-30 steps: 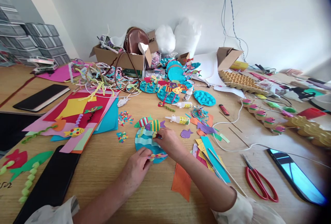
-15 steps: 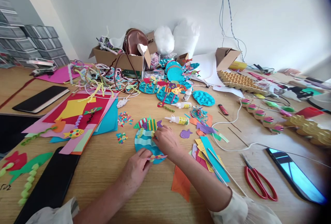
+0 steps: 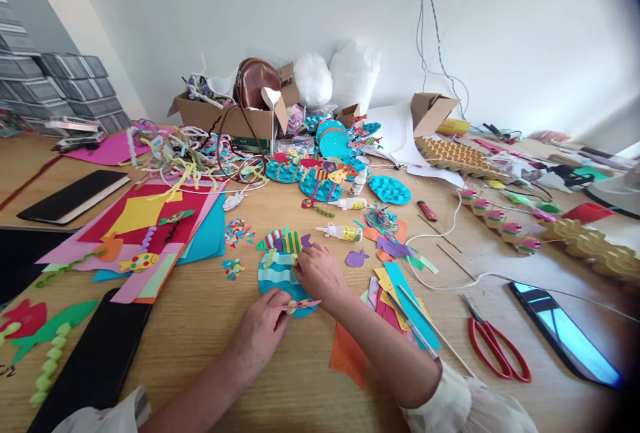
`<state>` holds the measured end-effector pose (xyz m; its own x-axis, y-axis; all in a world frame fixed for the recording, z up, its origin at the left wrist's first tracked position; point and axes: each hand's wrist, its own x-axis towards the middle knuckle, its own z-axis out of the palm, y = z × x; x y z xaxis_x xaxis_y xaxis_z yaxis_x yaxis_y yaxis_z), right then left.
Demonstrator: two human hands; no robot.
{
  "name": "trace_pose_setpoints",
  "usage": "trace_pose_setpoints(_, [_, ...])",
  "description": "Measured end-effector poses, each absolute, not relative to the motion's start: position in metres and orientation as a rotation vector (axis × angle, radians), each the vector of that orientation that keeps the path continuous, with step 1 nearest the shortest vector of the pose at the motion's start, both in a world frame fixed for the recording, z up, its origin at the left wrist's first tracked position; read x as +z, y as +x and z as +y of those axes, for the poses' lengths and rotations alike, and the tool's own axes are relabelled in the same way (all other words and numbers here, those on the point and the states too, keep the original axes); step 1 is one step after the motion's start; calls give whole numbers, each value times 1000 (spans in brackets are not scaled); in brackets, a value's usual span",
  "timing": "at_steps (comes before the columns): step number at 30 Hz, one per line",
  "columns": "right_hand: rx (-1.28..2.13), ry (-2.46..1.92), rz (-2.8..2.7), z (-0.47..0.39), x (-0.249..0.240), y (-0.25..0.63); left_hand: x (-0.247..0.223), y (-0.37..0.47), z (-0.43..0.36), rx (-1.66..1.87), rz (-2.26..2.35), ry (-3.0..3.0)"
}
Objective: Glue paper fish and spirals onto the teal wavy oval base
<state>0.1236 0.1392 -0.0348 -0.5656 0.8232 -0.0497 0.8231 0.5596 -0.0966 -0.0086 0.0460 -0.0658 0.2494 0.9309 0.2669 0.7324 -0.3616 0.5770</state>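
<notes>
A round blue piece [image 3: 280,275] with pale wavy strips lies on the table in front of me. My left hand [image 3: 265,320] pinches a pink paper fish with coloured dots [image 3: 301,304] over its lower edge. At its right side, my right hand [image 3: 317,270] has its fingers closed near the green-and-yellow striped fish [image 3: 291,241]; what they hold, if anything, is hidden. A red, white and green striped fish [image 3: 269,240] lies at the top left of the blue piece.
Glue bottles [image 3: 345,232], a purple fish [image 3: 357,258] and paper scraps lie beyond and right of my hands. Red-handled scissors [image 3: 499,346] and a phone [image 3: 565,333] are farther right. Coloured sheets [image 3: 150,220] and a black case [image 3: 95,360] lie left.
The whole view has shifted slightly, with things on the table appearing a little farther left. Both hands keep nearly the same pose around the blue piece.
</notes>
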Motion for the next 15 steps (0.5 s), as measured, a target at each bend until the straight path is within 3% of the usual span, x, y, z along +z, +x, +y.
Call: trace_pose_setpoints(15, [147,-1497,-2760,140,-32,123,-68,-9,47,921,1493,2186])
